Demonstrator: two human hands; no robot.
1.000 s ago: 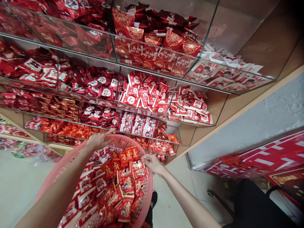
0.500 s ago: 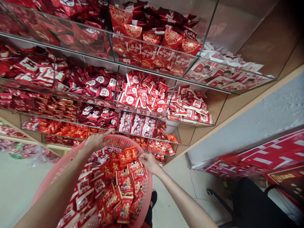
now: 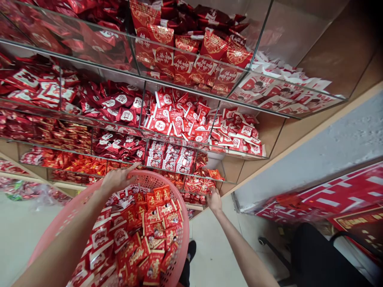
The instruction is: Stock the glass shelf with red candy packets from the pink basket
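My left hand (image 3: 117, 180) grips the far rim of a pink plastic basket (image 3: 176, 194), one finger stretched out along the shelf edge. Red and white snack packets (image 3: 100, 238) fill the basket's left side. On its right lie small red and gold packets (image 3: 154, 267), with a few orange-red ones (image 3: 161, 194) near the far rim. Beyond the basket, my right hand (image 3: 214, 202) is at the front right corner of a low shelf bin. Its fingers look slightly apart, and I see nothing held in them. Small red packets (image 3: 197, 184) lie in the bin beside it.
Tiered shelves with clear dividers hold red packets (image 3: 179, 115), larger red bags (image 3: 184, 59) and white-topped packets (image 3: 284, 85). A wooden side panel (image 3: 266, 163) borders a grey wall (image 3: 329, 139). A black chair (image 3: 314, 255) stands at lower right, near red printed boxes (image 3: 353, 191).
My right hand has left the basket's right rim and moved right to the low shelf bin. The basket, with my left hand on it, has shifted slightly left in view.
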